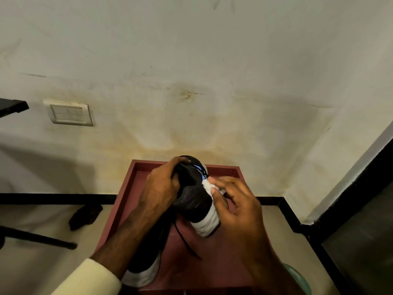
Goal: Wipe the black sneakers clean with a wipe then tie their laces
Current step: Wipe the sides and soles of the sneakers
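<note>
My left hand grips a black sneaker with a white sole and holds it tilted above the red tray. My right hand presses a white wipe with its fingertips against the side of the sneaker near the sole. A loose black lace hangs down from the held sneaker. The second black sneaker lies on the tray under my left forearm, mostly hidden.
The tray sits on a beige floor by a stained wall with a black skirting. A dark cloth-like object and a black rod lie to the left. A green round thing shows at lower right.
</note>
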A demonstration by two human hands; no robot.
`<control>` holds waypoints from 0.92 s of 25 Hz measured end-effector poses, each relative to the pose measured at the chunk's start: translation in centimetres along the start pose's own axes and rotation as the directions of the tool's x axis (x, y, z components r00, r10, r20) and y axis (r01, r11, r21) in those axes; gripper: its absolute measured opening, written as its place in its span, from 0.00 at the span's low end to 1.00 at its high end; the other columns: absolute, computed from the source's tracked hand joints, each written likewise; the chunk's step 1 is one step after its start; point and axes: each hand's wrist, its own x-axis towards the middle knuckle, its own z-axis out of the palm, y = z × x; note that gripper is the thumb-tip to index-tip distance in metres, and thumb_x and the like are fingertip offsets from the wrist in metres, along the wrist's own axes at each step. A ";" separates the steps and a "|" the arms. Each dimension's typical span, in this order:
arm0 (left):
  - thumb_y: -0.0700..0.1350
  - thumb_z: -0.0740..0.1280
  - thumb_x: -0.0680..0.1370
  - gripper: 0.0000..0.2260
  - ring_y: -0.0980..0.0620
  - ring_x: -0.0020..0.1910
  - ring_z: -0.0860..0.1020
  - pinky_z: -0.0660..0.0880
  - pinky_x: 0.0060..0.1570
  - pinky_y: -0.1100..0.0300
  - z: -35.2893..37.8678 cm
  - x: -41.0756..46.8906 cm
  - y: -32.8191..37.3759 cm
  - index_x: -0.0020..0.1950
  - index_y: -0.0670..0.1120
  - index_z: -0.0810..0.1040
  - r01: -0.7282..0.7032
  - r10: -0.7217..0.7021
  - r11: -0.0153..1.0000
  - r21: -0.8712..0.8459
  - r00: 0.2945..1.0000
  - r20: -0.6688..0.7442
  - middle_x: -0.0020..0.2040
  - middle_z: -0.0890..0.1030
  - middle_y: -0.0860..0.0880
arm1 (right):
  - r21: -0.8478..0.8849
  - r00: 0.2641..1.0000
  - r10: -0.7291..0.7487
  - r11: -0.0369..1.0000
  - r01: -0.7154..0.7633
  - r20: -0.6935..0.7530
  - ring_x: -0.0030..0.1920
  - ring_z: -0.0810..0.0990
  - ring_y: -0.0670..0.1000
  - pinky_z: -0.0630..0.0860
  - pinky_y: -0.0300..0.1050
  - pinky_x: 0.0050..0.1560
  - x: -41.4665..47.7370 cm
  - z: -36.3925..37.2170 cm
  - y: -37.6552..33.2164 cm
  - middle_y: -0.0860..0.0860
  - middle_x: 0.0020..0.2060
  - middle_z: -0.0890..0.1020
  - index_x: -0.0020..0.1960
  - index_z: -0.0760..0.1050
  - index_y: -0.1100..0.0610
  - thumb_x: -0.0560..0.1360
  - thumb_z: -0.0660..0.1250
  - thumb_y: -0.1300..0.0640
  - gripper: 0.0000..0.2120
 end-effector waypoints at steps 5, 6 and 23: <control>0.37 0.62 0.80 0.21 0.50 0.52 0.84 0.73 0.44 0.68 -0.5 0.0 -0.8 0.64 0.59 0.80 0.137 -0.136 0.991 0.010 0.989 -0.048 0.55 0.87 0.50 | -0.109 0.963 -0.255 0.958 0.265 0.091 0.60 0.82 0.43 0.78 0.34 0.60 -1.6 2.0 -2.3 0.46 0.57 0.82 0.63 0.84 0.56 0.81 0.71 0.63 0.12; 0.36 0.62 0.80 0.21 0.49 0.53 0.84 0.74 0.46 0.67 -0.5 0.1 -0.8 0.65 0.58 0.80 0.143 -0.143 0.990 0.011 0.988 -0.051 0.56 0.87 0.50 | -0.125 0.968 -0.240 0.961 0.247 0.072 0.60 0.81 0.41 0.77 0.33 0.59 -1.1 1.7 -1.6 0.44 0.57 0.82 0.62 0.85 0.56 0.80 0.71 0.63 0.12; 0.28 0.58 0.69 0.32 0.74 0.53 0.79 0.72 0.52 0.77 -1.3 -0.7 0.9 0.63 0.57 0.81 -0.327 0.362 0.912 -0.247 0.926 0.109 0.63 0.83 0.60 | 0.042 0.999 0.035 0.998 -0.035 -0.010 0.60 0.84 0.45 0.81 0.41 0.58 0.7 -0.9 0.8 0.41 0.54 0.85 0.59 0.85 0.48 0.80 0.71 0.62 0.12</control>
